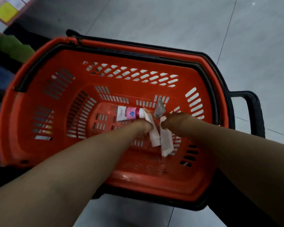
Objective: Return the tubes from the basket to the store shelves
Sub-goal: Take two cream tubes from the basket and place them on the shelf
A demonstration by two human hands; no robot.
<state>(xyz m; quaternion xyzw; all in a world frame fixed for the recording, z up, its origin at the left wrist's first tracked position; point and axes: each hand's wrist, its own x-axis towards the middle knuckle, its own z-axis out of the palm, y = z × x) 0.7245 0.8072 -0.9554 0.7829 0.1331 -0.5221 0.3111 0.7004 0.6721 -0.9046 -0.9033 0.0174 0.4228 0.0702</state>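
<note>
Fingers of left hand and right hand each clutch a pale tube (pink tube: label unreadable).

The basket sits on the floor, a shelf to its far left. Inside, the lying tube rests behind the left hand; the left tube and right tube hang side by side between the hands; the rear tube is just behind the right hand.

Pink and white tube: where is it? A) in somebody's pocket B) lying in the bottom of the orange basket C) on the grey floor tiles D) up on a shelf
B: the pink and white tube lies on the bottom of the orange basket, beyond the left hand, which grips a white tube; the right hand grips a second white tube.
</note>
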